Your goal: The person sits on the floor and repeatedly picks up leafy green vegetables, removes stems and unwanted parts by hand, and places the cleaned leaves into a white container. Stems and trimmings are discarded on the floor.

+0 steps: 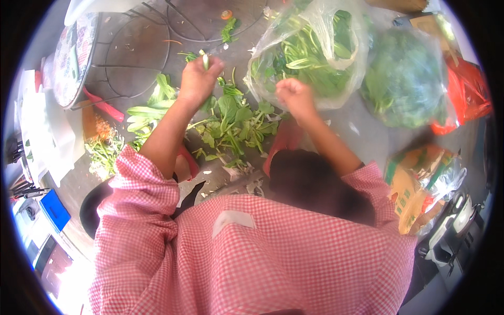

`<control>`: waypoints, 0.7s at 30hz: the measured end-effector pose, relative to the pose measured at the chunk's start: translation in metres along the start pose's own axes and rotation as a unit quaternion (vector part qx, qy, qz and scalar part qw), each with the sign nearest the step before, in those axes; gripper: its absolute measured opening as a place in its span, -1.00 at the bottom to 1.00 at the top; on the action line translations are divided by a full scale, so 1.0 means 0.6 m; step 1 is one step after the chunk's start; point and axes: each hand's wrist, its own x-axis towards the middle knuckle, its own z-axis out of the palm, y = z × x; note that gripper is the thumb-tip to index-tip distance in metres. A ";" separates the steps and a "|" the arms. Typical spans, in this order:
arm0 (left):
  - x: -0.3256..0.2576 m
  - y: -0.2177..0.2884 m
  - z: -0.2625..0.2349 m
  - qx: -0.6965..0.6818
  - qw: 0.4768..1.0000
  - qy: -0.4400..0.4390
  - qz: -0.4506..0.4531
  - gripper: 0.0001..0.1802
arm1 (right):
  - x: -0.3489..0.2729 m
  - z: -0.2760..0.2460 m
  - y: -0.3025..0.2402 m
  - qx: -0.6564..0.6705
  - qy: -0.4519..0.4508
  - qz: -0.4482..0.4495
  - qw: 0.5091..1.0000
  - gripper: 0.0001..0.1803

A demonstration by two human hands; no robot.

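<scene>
My left hand is closed around a leafy green vegetable; its pale cut stem end sticks out past the thumb, and leaves show below the wrist. My right hand is closed at the near rim of a clear plastic bag full of leafy greens. What its fingers pinch, if anything, cannot be made out. On the floor between my forearms lies a loose heap of leaves and stems. More pale-stemmed greens lie left of my left forearm.
At the right stand a second filled bag of greens, a red plastic bag and a torn cardboard box. A wire-legged stool lies at the far left. Orange and green scraps are on the floor near a blue box.
</scene>
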 end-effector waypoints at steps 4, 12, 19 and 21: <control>-0.016 -0.115 0.021 0.280 0.945 -0.137 -0.096 -0.62 | -0.014 0.040 0.025 -0.065 -0.109 -0.076 0.989 -0.80; -0.079 -0.202 0.131 0.241 0.943 -0.222 -0.053 -0.65 | -0.045 0.028 0.024 -0.196 -0.201 -0.016 0.960 -0.77; -0.081 -0.033 0.060 -0.383 0.830 -0.224 -0.339 -0.83 | -0.071 0.052 -0.036 -0.244 -0.079 -0.396 0.882 -0.59; -0.089 -0.027 0.066 -0.415 0.805 -0.259 -0.336 -0.82 | -0.059 0.044 -0.044 -0.215 -0.089 -0.415 0.880 -0.61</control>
